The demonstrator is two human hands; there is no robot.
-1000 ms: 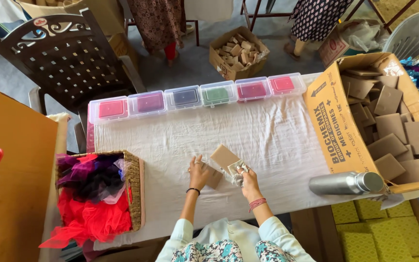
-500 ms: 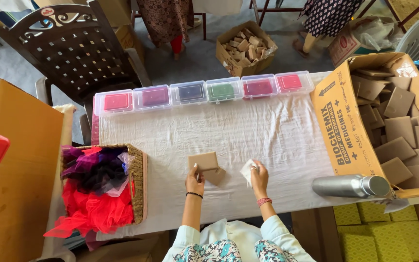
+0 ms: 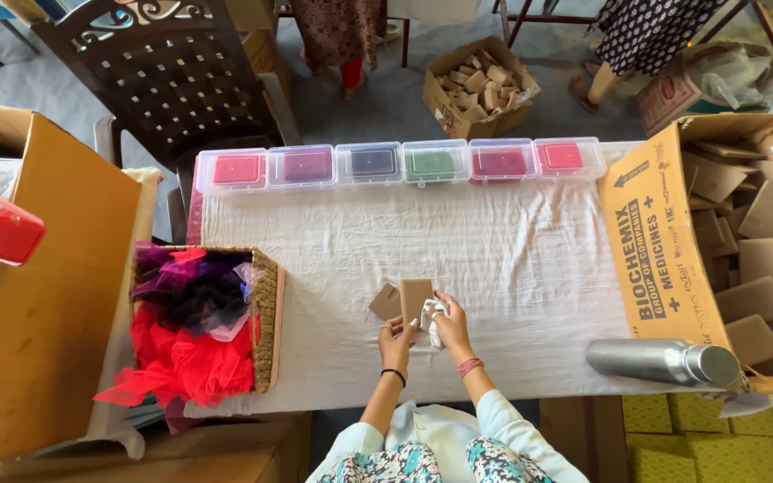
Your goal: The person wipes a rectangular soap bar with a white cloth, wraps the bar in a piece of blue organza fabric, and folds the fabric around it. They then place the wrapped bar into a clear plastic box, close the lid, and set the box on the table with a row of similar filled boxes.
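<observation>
Step in hand — wiping, by the look of it: a brown card point(image 3: 416, 298) is held upright by the left hand point(image 3: 396, 337), while a white cloth point(image 3: 432, 315) is pinched against it by the right hand point(image 3: 451, 326). Both hands are closed on their items. A second card point(image 3: 386, 302) lies at 10 o'clock from the hands, touching the first.

Next move, judged: steady pressure, the card kept braced.

Surface — a white-draped table point(image 3: 512, 259); paint boxes point(image 3: 395, 164) at 12 o'clock, a tulle basket point(image 3: 266, 313) at 9, a flask point(image 3: 659, 361) and a card carton point(image 3: 655, 241) at 3. Grey floor beyond.

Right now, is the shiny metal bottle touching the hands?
Apart. The head view shows the metal bottle lying near the table's right edge, with bare white cloth between it and the right hand and left hand.
</observation>
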